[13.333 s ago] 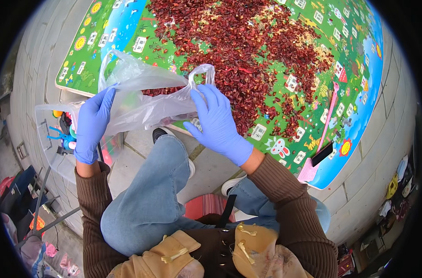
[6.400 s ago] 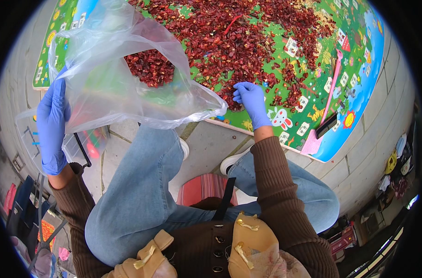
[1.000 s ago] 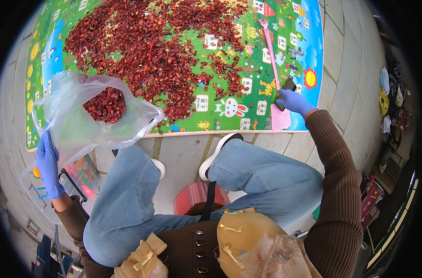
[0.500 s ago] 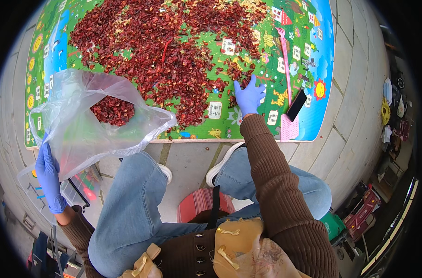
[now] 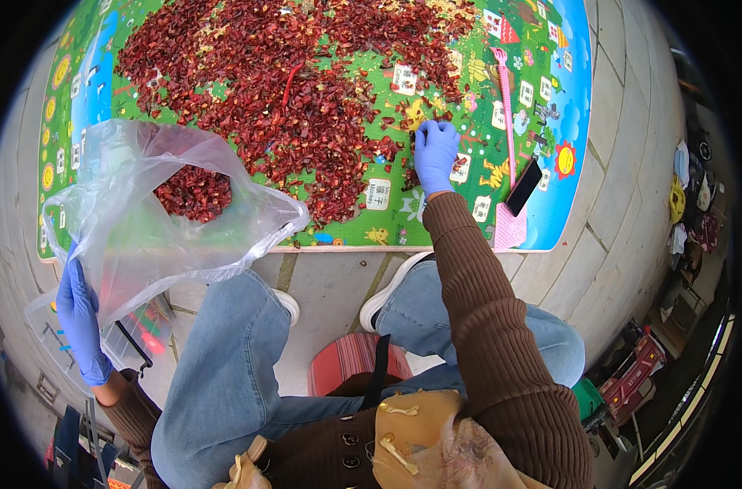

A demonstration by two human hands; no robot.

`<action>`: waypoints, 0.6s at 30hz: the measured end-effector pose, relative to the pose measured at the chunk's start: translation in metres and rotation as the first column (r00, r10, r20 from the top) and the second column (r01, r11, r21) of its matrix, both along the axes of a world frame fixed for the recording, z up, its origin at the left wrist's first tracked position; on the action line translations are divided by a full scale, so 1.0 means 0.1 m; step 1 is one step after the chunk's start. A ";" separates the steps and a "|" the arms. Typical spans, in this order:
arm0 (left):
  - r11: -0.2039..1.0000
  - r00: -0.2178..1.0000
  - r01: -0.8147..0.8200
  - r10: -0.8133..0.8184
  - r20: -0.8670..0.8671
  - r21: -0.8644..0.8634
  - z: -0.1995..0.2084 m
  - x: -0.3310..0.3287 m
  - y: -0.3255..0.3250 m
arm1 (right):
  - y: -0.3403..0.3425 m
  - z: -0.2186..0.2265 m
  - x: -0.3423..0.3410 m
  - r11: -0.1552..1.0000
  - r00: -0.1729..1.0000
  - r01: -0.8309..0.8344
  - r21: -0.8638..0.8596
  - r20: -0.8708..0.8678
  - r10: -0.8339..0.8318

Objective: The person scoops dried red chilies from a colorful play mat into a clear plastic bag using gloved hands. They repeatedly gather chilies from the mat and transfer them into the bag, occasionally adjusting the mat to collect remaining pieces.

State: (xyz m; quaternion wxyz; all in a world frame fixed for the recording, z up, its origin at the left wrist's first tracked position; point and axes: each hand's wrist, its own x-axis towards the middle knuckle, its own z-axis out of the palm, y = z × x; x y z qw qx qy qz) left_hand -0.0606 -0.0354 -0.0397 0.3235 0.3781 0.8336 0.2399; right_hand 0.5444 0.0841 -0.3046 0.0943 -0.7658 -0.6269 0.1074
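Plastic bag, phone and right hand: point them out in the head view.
Plastic bag (image 5: 175, 246), head view: on its translucent near wall.
Phone (image 5: 524, 187), head view: middle of its dark face.
Right hand (image 5: 436, 153), head view: on its gloved back.

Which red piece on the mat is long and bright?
The long, thin strip mid-pile; the red pieces around it are short, darker flakes.

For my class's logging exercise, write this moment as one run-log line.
left hand: holds translucent plastic bag | right hand: at red flakes, contact unclear | mat: pink flyswatter, black phone
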 end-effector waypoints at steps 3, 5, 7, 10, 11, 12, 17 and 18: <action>1.000 1.000 -0.002 0.002 -0.009 -0.015 -0.01 -0.01 0.01 | -0.05 0.06 0.02 0.983 0.978 0.185 -0.005 0.094 -0.184; 1.000 1.000 0.013 -0.013 -0.024 -0.010 -0.02 -0.01 0.01 | -0.06 0.11 -0.03 0.998 0.997 -0.045 0.042 0.063 0.042; 1.000 1.000 0.015 -0.015 -0.027 -0.004 -0.03 0.00 0.01 | -0.03 0.13 -0.11 0.980 0.980 -0.199 0.029 0.028 0.198; 1.000 0.999 0.018 -0.018 -0.032 0.004 -0.02 0.02 0.00 | 0.04 0.12 -0.18 0.978 0.977 -0.202 -0.055 0.053 0.205; 1.000 0.999 0.013 -0.013 -0.030 -0.001 -0.01 0.02 -0.01 | 0.07 0.10 -0.17 0.979 0.978 -0.198 -0.041 0.054 0.200; 1.000 1.000 0.025 -0.025 -0.001 0.006 -0.01 0.02 -0.01 | 0.09 0.09 -0.16 0.981 0.979 -0.191 -0.040 0.058 0.193; 1.000 0.999 0.004 -0.005 -0.050 -0.022 -0.03 0.02 0.00 | 0.10 0.08 0.01 0.996 0.994 -0.003 0.093 0.106 -0.007; 1.000 0.999 0.008 -0.009 -0.041 -0.023 -0.03 0.02 0.00 | 0.10 0.08 0.02 0.988 0.988 0.078 0.137 0.124 -0.096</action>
